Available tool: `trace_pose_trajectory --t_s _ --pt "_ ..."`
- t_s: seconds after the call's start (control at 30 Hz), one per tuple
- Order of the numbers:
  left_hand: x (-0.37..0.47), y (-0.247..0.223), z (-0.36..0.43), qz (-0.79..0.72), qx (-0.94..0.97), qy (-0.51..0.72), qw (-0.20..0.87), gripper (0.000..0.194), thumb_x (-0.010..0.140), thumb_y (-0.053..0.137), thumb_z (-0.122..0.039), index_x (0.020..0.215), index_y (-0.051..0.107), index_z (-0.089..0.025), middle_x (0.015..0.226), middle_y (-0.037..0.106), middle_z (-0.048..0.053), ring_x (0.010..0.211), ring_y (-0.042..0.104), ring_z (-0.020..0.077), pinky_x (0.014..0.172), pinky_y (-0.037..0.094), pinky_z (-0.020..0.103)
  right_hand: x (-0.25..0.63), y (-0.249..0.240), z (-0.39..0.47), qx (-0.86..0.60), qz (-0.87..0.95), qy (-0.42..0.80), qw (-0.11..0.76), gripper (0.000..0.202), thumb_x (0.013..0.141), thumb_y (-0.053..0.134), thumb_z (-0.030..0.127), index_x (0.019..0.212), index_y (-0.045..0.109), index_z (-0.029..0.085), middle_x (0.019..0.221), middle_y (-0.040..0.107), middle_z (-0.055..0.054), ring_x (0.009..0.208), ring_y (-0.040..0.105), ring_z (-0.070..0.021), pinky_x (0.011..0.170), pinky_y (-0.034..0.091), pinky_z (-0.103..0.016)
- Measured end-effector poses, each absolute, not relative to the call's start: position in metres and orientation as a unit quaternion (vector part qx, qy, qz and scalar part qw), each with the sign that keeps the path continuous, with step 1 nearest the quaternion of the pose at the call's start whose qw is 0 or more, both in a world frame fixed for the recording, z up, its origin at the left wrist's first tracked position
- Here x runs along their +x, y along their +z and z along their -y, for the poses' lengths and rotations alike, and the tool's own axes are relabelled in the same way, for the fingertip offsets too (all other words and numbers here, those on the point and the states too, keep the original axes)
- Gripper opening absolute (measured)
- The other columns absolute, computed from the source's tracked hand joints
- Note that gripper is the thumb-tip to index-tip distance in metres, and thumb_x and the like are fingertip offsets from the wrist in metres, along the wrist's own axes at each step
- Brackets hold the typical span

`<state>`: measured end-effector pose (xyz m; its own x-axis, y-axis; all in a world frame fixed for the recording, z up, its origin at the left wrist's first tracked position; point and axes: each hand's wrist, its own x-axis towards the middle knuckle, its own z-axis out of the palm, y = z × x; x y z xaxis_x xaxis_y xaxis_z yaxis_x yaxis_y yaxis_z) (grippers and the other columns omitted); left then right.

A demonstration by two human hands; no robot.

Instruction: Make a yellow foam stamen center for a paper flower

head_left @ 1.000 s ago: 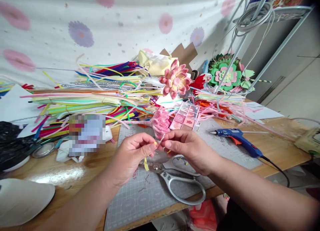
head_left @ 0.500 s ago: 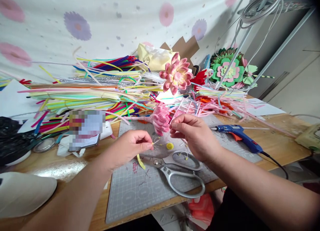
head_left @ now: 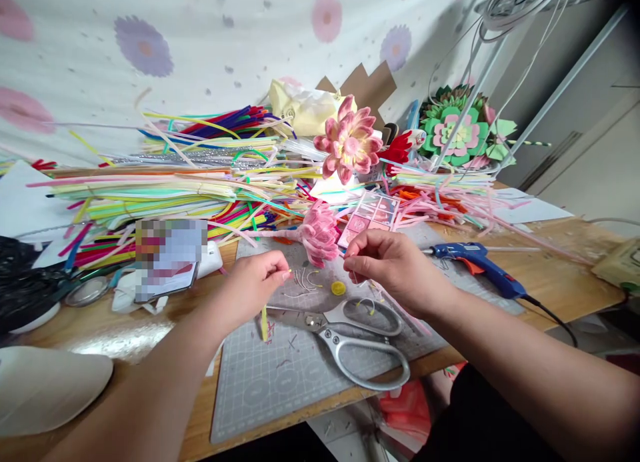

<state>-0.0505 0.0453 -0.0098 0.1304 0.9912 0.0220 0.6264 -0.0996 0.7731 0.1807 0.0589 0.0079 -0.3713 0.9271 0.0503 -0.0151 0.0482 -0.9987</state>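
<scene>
My left hand (head_left: pixel 260 279) is closed in a pinch, with a narrow yellow strip (head_left: pixel 264 323) hanging below its fingers. A tiny yellow tip shows at the thumb. My right hand (head_left: pixel 383 265) is also pinched; something thin and pale shows under its fingertips, too small to make out. Between the hands, thin white flower stamens (head_left: pixel 303 281) with yellow tips lie on the grey cutting mat (head_left: pixel 280 389), near a small yellow disc (head_left: pixel 339 288). Large scissors (head_left: pixel 333 329) lie nearer to me, and a pink fuzzy flower (head_left: pixel 320 234) on a stem rests just beyond.
Bundles of coloured pipe cleaners (head_left: pixel 150 185) line the back. A blue glue gun (head_left: pixel 475 262) lies at right, its cord trailing off the table edge. A pink palette (head_left: pixel 370 219), a phone (head_left: pixel 173 262) and an upright pink flower (head_left: pixel 350 142) stand around the mat.
My left hand has moved left and slightly up, away from the stamens, which now lie spread on the mat. The yellow strip has shifted left with it. My right hand has barely moved.
</scene>
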Motion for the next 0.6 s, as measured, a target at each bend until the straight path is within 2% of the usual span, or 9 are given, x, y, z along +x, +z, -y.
trace_pose_trajectory --t_s 0.07,0.13,0.23,0.33,0.6 --pt "-0.049 -0.007 -0.044 -0.596 0.684 0.296 0.299 0.013 0.075 0.061 -0.030 0.066 0.062 -0.022 0.058 0.056 -0.003 0.055 0.047 0.0146 0.049 0.031 0.022 0.180 0.007 -0.059 -0.385 0.612 0.569 0.391 0.009 0.069 0.065 0.019 0.070 0.056 0.016 0.058 0.055 0.004 0.052 0.053 -0.0078 0.051 0.041 -0.022" --pt "-0.043 -0.003 -0.040 -0.582 0.671 0.317 0.331 0.012 0.077 0.059 -0.029 0.068 0.061 -0.021 0.062 0.059 -0.002 0.059 0.052 0.0151 0.054 0.036 0.023 0.178 0.008 -0.057 -0.385 0.624 0.566 0.377 0.007 0.070 0.063 0.018 0.071 0.057 0.015 0.058 0.055 0.004 0.052 0.052 -0.0077 0.052 0.040 -0.022" --pt "-0.029 0.002 -0.028 -0.533 0.607 0.356 0.469 0.012 0.079 0.059 -0.028 0.070 0.059 -0.019 0.057 0.060 -0.003 0.055 0.054 0.0135 0.054 0.040 0.023 0.173 0.011 -0.050 -0.374 0.636 0.574 0.355 0.009 0.069 0.065 0.017 0.073 0.058 0.014 0.061 0.055 0.003 0.055 0.050 -0.0079 0.052 0.039 -0.022" --pt "-0.017 0.001 -0.017 -0.487 0.568 0.371 0.550 0.012 0.079 0.060 -0.027 0.071 0.059 -0.018 0.056 0.060 -0.003 0.051 0.052 0.0106 0.051 0.041 0.022 0.167 0.011 -0.042 -0.355 0.624 0.603 0.349 0.019 0.065 0.068 0.014 0.079 0.056 0.015 0.065 0.055 0.004 0.057 0.050 -0.0082 0.053 0.039 -0.021" --pt "-0.011 -0.003 -0.014 -0.461 0.513 0.401 0.604 0.014 0.075 0.067 -0.027 0.076 0.062 -0.014 0.057 0.065 -0.002 0.051 0.057 0.0094 0.050 0.042 0.020 0.163 0.004 -0.035 -0.376 0.636 0.584 0.338 0.024 0.068 0.065 0.013 0.086 0.049 0.017 0.068 0.055 0.003 0.058 0.051 -0.0097 0.054 0.038 -0.024"
